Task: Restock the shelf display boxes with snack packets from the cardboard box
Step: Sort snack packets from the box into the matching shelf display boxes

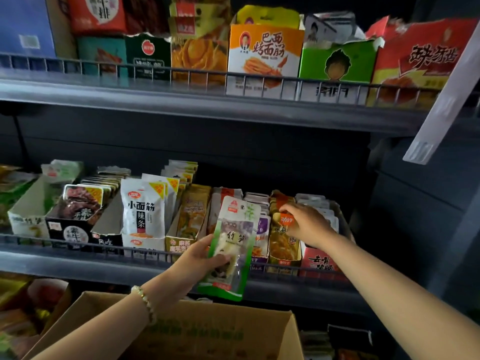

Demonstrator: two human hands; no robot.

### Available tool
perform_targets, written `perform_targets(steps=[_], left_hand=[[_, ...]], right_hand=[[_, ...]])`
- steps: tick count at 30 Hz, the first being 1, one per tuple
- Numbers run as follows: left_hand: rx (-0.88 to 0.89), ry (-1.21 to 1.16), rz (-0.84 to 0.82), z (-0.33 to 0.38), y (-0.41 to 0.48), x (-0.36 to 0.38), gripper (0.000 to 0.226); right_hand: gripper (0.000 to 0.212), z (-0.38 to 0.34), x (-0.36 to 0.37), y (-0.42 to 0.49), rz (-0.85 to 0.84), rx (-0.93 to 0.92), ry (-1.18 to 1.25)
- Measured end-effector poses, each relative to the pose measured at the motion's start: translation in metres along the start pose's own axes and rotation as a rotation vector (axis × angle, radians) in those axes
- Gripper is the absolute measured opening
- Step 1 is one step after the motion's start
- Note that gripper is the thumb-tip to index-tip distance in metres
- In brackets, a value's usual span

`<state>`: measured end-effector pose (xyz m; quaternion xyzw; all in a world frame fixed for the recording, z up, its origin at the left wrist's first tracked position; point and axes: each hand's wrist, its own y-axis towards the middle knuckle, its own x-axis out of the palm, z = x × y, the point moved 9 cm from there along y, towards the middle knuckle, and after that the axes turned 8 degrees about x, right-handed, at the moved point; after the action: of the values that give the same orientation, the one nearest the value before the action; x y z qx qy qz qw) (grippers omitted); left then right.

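Left hand [200,258] fingers grip packet [231,245]. Looks light, soft, slippery; best held by flat edge. Right hand [307,223] touches packets [281,237] in box [284,262]; cannot tell if pinching.

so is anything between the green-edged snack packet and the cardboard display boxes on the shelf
Nothing solid. The green-edged snack packet, gripped by the left hand, hangs before the cardboard display boxes; only the low wire rail runs along the shelf edge, below their tops. The right hand touches packets further right.
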<state>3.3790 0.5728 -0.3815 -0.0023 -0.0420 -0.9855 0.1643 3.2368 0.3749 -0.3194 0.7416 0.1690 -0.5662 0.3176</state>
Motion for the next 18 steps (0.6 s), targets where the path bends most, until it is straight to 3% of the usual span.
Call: perform_targets(steps=[4,7,8,11,13,18], left_hand=[[0.04,0.024,0.037,0.006,-0.005,-0.011,0.032],[0.096,0.026,0.083,0.02,-0.011,-0.026,0.034],[0.116,0.036,0.092,0.026,-0.013,-0.031,0.036],[0.175,0.066,0.113,0.045,-0.022,-0.053,0.03],[0.207,0.073,0.143,0.057,-0.029,-0.077,0.026],[0.277,0.109,0.22,0.072,-0.056,-0.155,0.031]], right_hand=[[0.038,-0.01,-0.015,-0.007,0.167,0.013,0.083],[0.021,-0.04,-0.037,-0.019,0.259,0.073,0.54],[0.017,-0.056,-0.041,-0.022,0.206,0.09,0.746],[0.022,-0.125,-0.036,-0.03,-0.17,0.075,1.212],[0.024,-0.163,-0.031,-0.032,-0.311,0.057,1.23],[0.03,-0.244,-0.019,-0.017,-0.341,0.009,1.131]])
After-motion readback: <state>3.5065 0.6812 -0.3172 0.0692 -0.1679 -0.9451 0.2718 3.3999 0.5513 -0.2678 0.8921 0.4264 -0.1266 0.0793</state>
